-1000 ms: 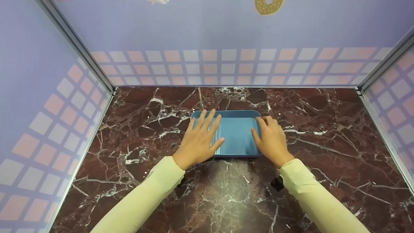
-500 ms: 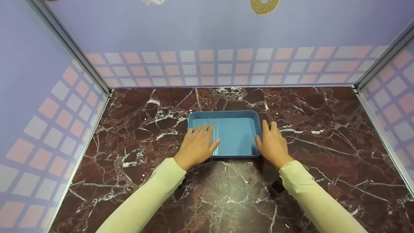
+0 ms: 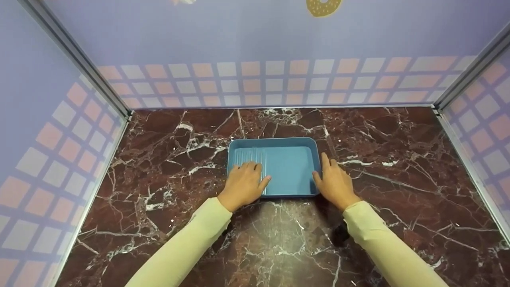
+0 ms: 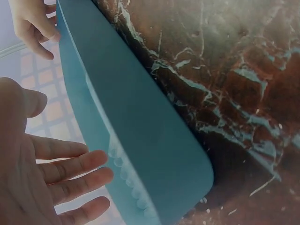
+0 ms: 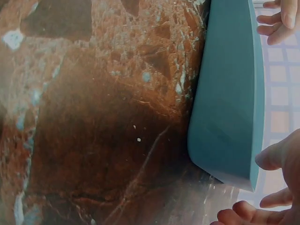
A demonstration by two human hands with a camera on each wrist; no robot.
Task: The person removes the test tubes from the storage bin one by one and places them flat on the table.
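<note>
A blue rectangular tray [image 3: 289, 169] with raised walls lies on the marble-patterned surface, its left part ridged. My left hand [image 3: 244, 185] hovers over the ridged part near the front wall, fingers loosely bent and gripping nothing. In the left wrist view, the left fingers [image 4: 82, 176] are spread above the rim of the tray [image 4: 136, 112]. By the front right corner is my right hand [image 3: 334, 183], its thumb close to the rim and its fingers extended along the outside of the right wall. The right wrist view shows the right thumb [image 5: 269, 158] right at the edge of the tray [image 5: 225, 93].
Dark red marble-patterned surface [image 3: 159, 247] surrounds the tray. A lilac back wall [image 3: 255, 36] with pink and white squares closes off the far side, and similar panels stand left [image 3: 36, 131] and right [image 3: 484, 107], joined by metal corner posts.
The left hand has drawn back toward the near side of the tray, its fingers less stretched. The right hand has shifted slightly nearer and off the tray's right rim.
</note>
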